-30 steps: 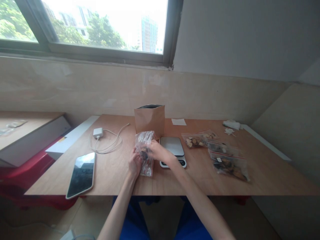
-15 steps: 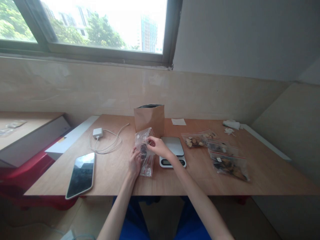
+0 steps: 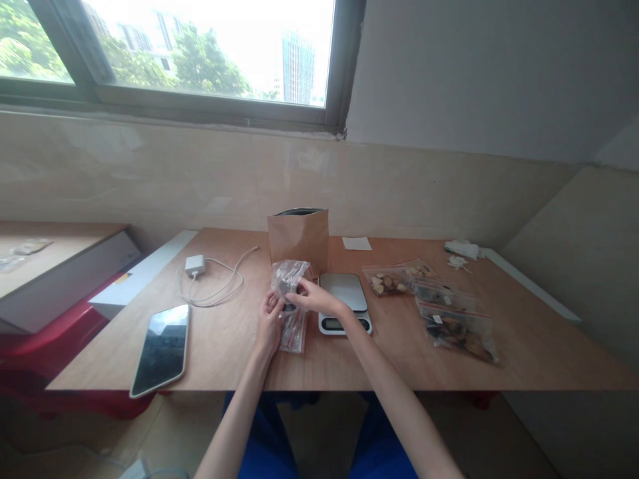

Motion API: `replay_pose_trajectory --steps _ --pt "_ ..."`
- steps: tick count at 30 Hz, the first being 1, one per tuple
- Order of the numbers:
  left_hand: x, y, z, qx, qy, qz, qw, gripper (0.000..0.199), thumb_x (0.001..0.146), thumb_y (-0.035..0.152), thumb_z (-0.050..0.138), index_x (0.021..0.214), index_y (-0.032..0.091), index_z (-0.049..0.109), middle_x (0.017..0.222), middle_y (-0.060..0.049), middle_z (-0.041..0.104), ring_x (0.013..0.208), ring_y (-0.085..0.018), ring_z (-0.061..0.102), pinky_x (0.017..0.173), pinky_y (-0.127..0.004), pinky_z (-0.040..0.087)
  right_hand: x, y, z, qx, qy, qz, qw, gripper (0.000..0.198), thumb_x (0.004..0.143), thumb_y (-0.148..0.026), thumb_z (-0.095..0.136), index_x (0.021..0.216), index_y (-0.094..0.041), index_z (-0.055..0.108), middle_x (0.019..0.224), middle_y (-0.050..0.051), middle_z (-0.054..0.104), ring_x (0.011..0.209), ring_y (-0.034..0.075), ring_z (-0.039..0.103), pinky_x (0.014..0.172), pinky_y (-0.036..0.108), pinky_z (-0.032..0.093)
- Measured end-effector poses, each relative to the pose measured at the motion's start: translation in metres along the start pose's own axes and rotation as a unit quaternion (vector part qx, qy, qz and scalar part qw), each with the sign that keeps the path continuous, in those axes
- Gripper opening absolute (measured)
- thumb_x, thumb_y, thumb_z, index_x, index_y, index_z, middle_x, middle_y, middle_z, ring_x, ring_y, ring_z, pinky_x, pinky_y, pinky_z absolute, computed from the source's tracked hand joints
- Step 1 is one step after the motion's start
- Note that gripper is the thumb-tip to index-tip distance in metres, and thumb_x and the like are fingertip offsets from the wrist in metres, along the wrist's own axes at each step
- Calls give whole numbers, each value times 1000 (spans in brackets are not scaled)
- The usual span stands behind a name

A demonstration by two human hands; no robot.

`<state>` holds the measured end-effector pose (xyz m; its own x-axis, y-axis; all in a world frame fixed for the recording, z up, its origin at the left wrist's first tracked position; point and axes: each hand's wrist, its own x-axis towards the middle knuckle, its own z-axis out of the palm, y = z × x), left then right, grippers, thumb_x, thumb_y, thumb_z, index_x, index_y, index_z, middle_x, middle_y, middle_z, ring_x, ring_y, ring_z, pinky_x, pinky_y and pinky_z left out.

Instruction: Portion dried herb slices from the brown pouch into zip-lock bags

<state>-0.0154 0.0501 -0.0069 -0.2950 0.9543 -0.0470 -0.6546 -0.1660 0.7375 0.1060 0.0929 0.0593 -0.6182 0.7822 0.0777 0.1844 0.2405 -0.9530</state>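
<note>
From my remote station I record both hands at work over the counter (image 3: 394, 362). The left hand (image 3: 270, 314) has its grip closed on the lower left edge of a clear plastic bag (image 3: 290, 271). The right hand (image 3: 312, 296) pinches the same bag on its right side, thumb and fingers together. The bag is wrinkled, contains dark pieces I cannot identify, and is located in front of a brown kraft pouch (image 3: 298, 241). The pouch stands upright with its mouth open; I cannot see its contents.

Beneath and nearer the counter's front edge I note flat clear zip bags (image 3: 293, 338); their number cannot be determined. Just right of these is a white digital kitchen scale (image 3: 343, 291) with a bare metal plate; the right forearm partly hides its front. I cannot read its display.

To the right of the scale lie a zip bag of pale slices (image 3: 389, 283) and, nearer the front, a zip bag of dark dried pieces (image 3: 459, 334), with further bags between them. A white slip of paper (image 3: 357, 243) lies near the wall.

On the left I find a dark-screened tablet (image 3: 162, 349) near the front edge, and behind it a white charger (image 3: 194, 265) with its cable (image 3: 238, 271) loosely looped.
</note>
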Motion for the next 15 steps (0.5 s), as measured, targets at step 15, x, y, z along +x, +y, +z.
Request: replay_pose_trajectory --steps 15 --pt "-4 5 3 -32 -9 -15 999 36 62 19 73 96 18 60 93 -3 67 81 -13 63 72 -23 48 8 14 -5 147 197 -11 969 32 65 -37 69 88 -17 60 94 7 65 86 18 62 77 33 51"
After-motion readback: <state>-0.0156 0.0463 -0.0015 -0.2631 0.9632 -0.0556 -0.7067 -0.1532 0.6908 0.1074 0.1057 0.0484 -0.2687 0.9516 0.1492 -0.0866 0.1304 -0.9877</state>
